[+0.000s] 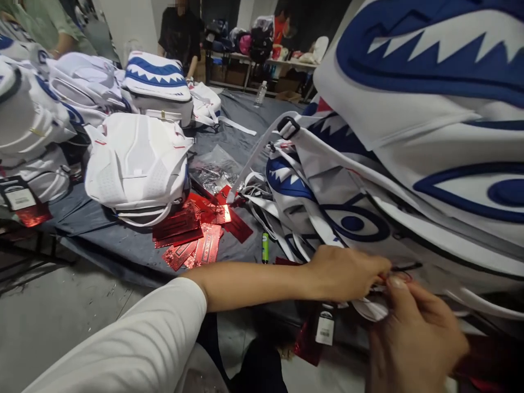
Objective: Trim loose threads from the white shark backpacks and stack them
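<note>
My left hand (347, 273) reaches in from the left, its fingers closed in a pinch against the side of a white backpack (393, 229) with blue eye and white-teeth patches. What those fingertips hold is too small to make out. My right hand (421, 327), blurred, meets it with thumb and forefinger pressed together at a thin reddish loop (404, 276). A dark zipper pull (409, 267) lies just above the fingertips. Below my left wrist hang a black-and-white hang tag (325, 326) and a shiny red packet (310, 339).
More white backpacks (137, 164) are piled at left. Shiny red packets (178, 224) lie mid-table beside clear plastic bags (216, 166). A green marker-like tube (265, 248) lies near my left forearm. A bottle (261, 94) stands farther back. A person in black (180, 38) is across the table.
</note>
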### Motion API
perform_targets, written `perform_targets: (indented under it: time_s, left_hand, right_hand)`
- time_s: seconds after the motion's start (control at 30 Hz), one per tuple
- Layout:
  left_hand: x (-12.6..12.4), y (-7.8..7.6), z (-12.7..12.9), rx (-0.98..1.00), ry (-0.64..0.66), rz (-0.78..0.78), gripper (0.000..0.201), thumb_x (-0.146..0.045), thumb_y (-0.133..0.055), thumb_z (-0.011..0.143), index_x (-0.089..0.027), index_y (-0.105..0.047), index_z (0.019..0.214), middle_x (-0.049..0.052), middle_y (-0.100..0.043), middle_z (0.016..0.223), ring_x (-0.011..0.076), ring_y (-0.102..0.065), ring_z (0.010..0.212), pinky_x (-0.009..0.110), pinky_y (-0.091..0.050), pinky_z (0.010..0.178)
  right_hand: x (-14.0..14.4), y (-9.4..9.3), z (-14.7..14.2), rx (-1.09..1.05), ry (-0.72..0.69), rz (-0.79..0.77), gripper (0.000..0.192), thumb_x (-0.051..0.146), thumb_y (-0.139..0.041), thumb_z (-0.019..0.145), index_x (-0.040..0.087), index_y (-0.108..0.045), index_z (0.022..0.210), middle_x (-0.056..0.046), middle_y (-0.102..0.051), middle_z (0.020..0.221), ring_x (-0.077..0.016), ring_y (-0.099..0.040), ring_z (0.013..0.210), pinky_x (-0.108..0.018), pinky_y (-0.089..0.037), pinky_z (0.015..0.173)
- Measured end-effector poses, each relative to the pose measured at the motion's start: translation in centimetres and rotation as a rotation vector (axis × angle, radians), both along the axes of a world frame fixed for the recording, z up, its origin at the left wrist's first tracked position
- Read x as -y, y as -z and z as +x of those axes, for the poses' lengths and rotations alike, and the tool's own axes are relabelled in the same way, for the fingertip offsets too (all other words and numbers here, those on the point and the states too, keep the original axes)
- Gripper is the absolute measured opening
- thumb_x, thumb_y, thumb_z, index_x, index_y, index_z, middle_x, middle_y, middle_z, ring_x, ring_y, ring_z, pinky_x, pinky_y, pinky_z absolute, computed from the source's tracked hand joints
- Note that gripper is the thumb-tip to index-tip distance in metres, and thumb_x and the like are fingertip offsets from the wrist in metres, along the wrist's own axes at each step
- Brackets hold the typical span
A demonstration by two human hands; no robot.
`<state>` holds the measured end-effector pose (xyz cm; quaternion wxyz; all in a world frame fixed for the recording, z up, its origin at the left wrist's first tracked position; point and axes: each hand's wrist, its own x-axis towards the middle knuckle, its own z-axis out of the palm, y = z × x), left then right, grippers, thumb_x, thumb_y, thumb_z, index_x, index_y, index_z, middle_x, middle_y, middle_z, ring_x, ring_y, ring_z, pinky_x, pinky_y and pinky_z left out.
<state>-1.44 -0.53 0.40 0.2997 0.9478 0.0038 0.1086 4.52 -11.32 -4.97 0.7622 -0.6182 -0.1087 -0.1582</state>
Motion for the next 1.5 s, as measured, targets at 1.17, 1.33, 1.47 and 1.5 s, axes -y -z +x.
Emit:
perform_targets:
  time_s: [1.17, 1.33, 1.47, 1.5]
  left_hand:
    - [-23.3, 8.9, -14.0, 0.471, -0.832, -0.379, 0.034, -0.042, -0.061, 0.082, -0.016, -0.069, 0.103, 0.008, -0.073, 0.096, 0.0224, -0.069, 0.091, 0.037, -0.054, 0.089]
    - [-25.3, 9.8, -13.4, 0.589, -0.997, -0.462, 0.04, -0.048, -0.061, 0.076, -0.013, -0.07, 0.093, 0.008, -0.072, 0.086, 0.0238, -0.068, 0.08, 0.039, -0.056, 0.081]
    - [-23.9, 7.8, -12.5, 0.584, -1.027, -0.289, 0.063, -0.046, -0.065, 0.079, -0.009, -0.06, 0.13, 0.021, -0.066, 0.124, 0.036, -0.063, 0.113, 0.055, -0.046, 0.103]
    - [-22.5, 7.0, -12.4, 0.623, -1.004, -0.178, 0.075, -0.046, -0.069, 0.079, -0.01, -0.051, 0.141, 0.023, -0.057, 0.137, 0.0386, -0.054, 0.126, 0.058, -0.038, 0.111]
  right_hand:
    - [-26.8, 2.2, -9.7, 0.487, -0.716, -1.237, 0.023, 0.02, -0.053, 0.099, 0.02, -0.074, 0.107, -0.008, -0.073, 0.112, -0.0239, -0.062, 0.107, -0.037, -0.041, 0.093]
    - [-23.1, 1.3, -8.9, 0.473, -0.576, -1.339, 0.019, 0.013, -0.06, 0.09, 0.015, -0.073, 0.103, -0.01, -0.073, 0.106, -0.0236, -0.062, 0.105, -0.038, -0.035, 0.094]
    - [-16.3, 0.5, -6.7, 0.266, -0.401, -1.397, 0.016, 0.014, -0.057, 0.091, 0.013, -0.073, 0.095, -0.014, -0.073, 0.1, -0.0242, -0.065, 0.093, -0.036, -0.04, 0.083]
    - [-14.3, 0.1, -6.5, 0.223, -0.369, -1.308, 0.018, 0.015, -0.054, 0.094, 0.015, -0.072, 0.095, -0.011, -0.073, 0.099, -0.0221, -0.065, 0.091, -0.033, -0.041, 0.081]
